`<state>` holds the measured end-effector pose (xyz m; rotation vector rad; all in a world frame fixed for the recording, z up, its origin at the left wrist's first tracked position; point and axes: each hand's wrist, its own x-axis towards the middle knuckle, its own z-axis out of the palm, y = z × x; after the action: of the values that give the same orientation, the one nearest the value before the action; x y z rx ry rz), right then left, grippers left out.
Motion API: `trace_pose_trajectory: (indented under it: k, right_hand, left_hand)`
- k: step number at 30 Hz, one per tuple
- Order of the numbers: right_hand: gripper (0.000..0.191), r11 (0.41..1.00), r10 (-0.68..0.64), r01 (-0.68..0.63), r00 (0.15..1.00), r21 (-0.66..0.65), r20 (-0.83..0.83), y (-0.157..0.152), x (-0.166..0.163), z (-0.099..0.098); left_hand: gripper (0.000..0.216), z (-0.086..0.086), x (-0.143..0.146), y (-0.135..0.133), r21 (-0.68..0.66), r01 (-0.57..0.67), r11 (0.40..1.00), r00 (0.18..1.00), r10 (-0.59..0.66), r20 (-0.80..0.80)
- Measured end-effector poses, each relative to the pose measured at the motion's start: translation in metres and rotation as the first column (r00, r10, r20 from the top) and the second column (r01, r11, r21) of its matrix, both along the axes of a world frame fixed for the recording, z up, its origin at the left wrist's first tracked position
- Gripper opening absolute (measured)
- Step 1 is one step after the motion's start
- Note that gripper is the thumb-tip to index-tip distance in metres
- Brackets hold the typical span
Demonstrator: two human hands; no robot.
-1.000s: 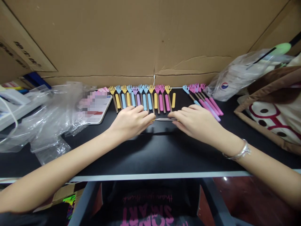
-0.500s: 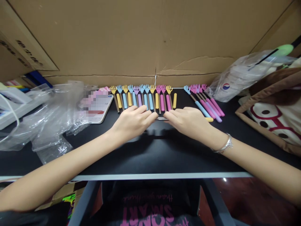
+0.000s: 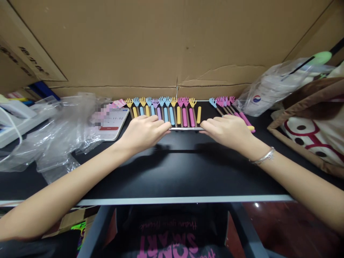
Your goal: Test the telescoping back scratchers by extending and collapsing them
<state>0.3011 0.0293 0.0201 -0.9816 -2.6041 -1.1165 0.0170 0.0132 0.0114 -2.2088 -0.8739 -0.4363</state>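
Observation:
Between my two hands stretches a telescopic back scratcher, its thin metal rod [image 3: 185,128] held level above the black table. My left hand [image 3: 146,132] is closed around its left part, which my fingers hide. Further right, my right hand [image 3: 228,130] grips the other part; a yellow handle end [image 3: 251,128] sticks out past it. Just behind the hands lies a row of back scratchers with yellow, blue, purple and pink claws [image 3: 173,101], beside loose coloured handle sleeves [image 3: 178,115]. Several assembled back scratchers [image 3: 243,116] lie behind my right hand.
On the left are clear plastic bags [image 3: 61,132] and a phone [image 3: 114,123]. A bagged drink cup [image 3: 268,93] and a brown-trimmed fabric bag [image 3: 303,139] stand to the right. Cardboard [image 3: 161,46] walls off the back of the black table [image 3: 172,175].
My hands have moved apart, my right hand shifting right and my left hand slightly left. More of the metal rod shows between them. The yellow end has moved right.

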Motion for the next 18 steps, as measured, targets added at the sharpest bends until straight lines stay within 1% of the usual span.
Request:
trace_pose_trajectory:
  k: [3, 6, 9, 13, 18]
  right_hand:
    - [0.045, 0.999, -0.052, 0.052, 0.999, -0.003, 0.002, 0.009, 0.022, 0.001]
    - [0.046, 0.997, -0.073, 0.073, 0.997, -0.019, 0.010, 0.017, 0.042, 0.000]
    - [0.047, 0.995, -0.082, 0.082, 0.997, -0.049, 0.013, 0.019, 0.052, -0.003]
    - [0.045, 0.998, -0.050, 0.050, 0.999, -0.049, -0.012, 0.017, 0.047, -0.007]
    - [0.034, 0.999, 0.027, -0.032, 0.991, -0.037, -0.132, 0.004, 0.021, -0.008]
  left_hand:
    - [0.030, 0.001, -0.008, 0.006, -0.030, -0.003, 1.000, 1.000, 0.003, 0.007]
    - [0.032, 0.002, -0.013, 0.010, -0.072, -0.009, 0.997, 1.000, 0.010, 0.009]
    - [0.034, 0.001, -0.014, 0.011, -0.100, -0.013, 0.995, 1.000, 0.012, -0.007]
    - [0.036, -0.001, -0.015, 0.009, -0.095, -0.031, 0.995, 0.999, 0.029, -0.024]
    - [0.035, -0.003, -0.011, 0.009, -0.069, -0.015, 0.997, 1.000, 0.015, 0.000]
